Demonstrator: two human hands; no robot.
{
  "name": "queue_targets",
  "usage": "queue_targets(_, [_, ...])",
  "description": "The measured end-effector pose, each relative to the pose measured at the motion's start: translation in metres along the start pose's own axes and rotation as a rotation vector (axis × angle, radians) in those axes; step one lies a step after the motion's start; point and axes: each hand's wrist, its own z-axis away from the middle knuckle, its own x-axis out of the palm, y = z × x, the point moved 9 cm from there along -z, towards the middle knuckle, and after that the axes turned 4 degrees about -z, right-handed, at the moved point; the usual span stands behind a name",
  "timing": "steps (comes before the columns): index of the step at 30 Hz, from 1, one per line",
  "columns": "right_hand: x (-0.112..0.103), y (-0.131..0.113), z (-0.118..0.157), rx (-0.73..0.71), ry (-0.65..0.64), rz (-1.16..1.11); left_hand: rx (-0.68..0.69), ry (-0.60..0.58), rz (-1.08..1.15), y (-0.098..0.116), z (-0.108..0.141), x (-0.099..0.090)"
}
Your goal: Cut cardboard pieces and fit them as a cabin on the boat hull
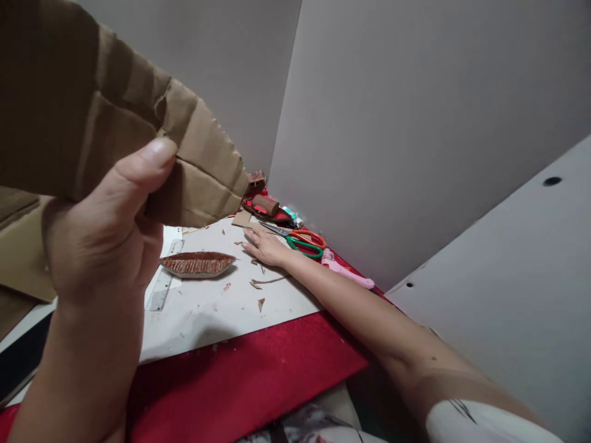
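My left hand [115, 209] grips a creased, torn-edged piece of brown cardboard [194, 154], thumb on its near face, raised at the upper left. Farther off, my right hand [263, 246] rests on the white work surface [203, 314] with fingers spread and nothing in them. Close beyond its fingers lie scissors [307, 243] with orange and green handles, and a flat cardboard strip [242, 218]. Between the hands sits a small boat-shaped cardboard piece [198, 264] with a reddish-brown, ridged inside, partly on a clear ruler [161, 289].
A pink glue gun [346, 271] lies right of the scissors. Behind are a brown roll [265, 205] and a tube [292, 216]. Cardboard scraps dot the white surface, which lies on a red table [249, 381]. More cardboard [28, 246] stands at left. Grey walls [392, 111] enclose the back and right.
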Motion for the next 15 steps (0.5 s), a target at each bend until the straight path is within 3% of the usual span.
queue_targets(3, [0.013,-0.005,-0.008,-0.088,-0.054,-0.026,0.001,0.004,-0.055,0.011,0.005,0.0])
queue_targets(7, [0.017,-0.023,0.004,-0.246,-0.104,-0.078,-0.087,-0.005,-0.082,0.011,0.011,0.003])
queue_targets(10, [0.016,-0.033,0.028,-0.309,-0.121,-0.12,0.036,0.064,-0.043,0.014,0.008,-0.004])
queue_targets(15, [0.018,-0.047,0.082,-0.291,-0.107,-0.164,0.134,-0.023,-0.04,0.004,0.003,-0.005])
